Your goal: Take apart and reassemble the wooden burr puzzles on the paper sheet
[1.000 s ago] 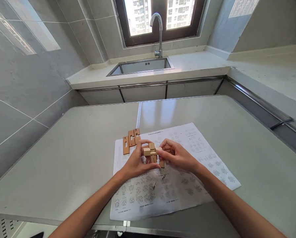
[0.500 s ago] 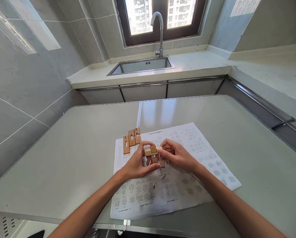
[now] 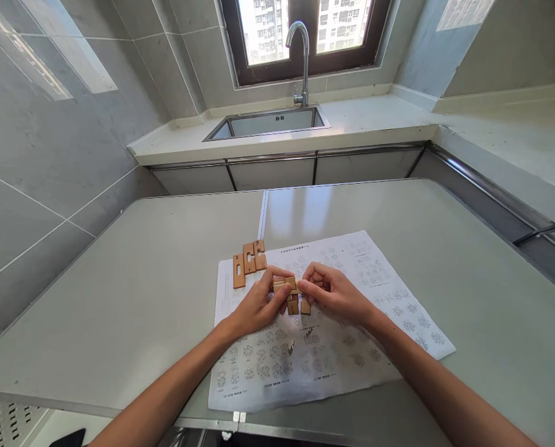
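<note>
Between my two hands is a small cluster of interlocking wooden puzzle pieces [image 3: 290, 284], held just above a printed sheet [image 3: 268, 366]. My left hand [image 3: 264, 299] is closed on its left side, thumb pressed on the front. At its right end, the thumb and fingertips of my right hand [image 3: 326, 288] pinch the wood. Some blocks of the cluster [image 3: 293, 305] stick out below, and part of it is hidden by my fingers. Beyond my left hand, flat notched wooden pieces [image 3: 239, 271] lie side by side at the sheet's upper left corner, one marked 2.
The sheet of printed diagrams lies on a pale folding table [image 3: 119, 298] with a seam down its middle. Past the table's far edge are a white counter [image 3: 370, 118], a sink [image 3: 268, 132] and a tall faucet [image 3: 304, 68] under a window. Tiled wall runs along the left.
My left thumb has moved up from below the cluster onto its front face. My right hand keeps its pinch. The view has shifted slightly.
</note>
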Motion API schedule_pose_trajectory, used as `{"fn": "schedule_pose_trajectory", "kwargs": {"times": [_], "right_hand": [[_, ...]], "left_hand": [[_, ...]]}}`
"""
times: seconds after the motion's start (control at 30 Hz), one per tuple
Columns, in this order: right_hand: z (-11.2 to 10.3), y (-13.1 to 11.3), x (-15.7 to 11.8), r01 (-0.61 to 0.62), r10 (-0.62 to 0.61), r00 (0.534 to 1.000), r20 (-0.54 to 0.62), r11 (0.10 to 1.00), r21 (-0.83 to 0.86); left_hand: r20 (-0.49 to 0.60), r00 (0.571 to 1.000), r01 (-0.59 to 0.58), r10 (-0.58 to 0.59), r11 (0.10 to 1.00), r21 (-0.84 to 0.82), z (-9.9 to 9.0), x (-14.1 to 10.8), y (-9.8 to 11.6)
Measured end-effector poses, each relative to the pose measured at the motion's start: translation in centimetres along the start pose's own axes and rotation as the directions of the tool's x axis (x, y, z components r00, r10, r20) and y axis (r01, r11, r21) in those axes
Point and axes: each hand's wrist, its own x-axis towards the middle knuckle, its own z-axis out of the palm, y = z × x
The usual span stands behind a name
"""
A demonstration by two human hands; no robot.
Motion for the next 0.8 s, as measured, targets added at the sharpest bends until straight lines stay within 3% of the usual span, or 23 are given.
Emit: {"fn": "schedule_pose_trajectory", "kwargs": {"times": [0.33, 0.53, 0.8], "right_hand": [[0.0, -0.1, -0.1, -0.017, 0.017, 1.0, 0.0, 1.0, 0.014], [-0.1, 0.5, 0.2, -0.024, 0.026, 0.999, -0.018, 0.993, 0.114], [-0.5, 0.6, 0.5, 0.001, 0.007, 0.992, -0.126, 0.998, 0.059]], "left_hand": [[-0.021, 1.0, -0.013, 0.015, 0.997, 0.076, -0.2, -0.1, 0.3], [0.064, 0.998, -0.01, 0.004, 0.996, 0.089, 0.0, -0.1, 0.0], [-0.08, 0.997, 0.018, -0.015, 0.999, 0.038, 0.1, 0.2, -0.8]]}}
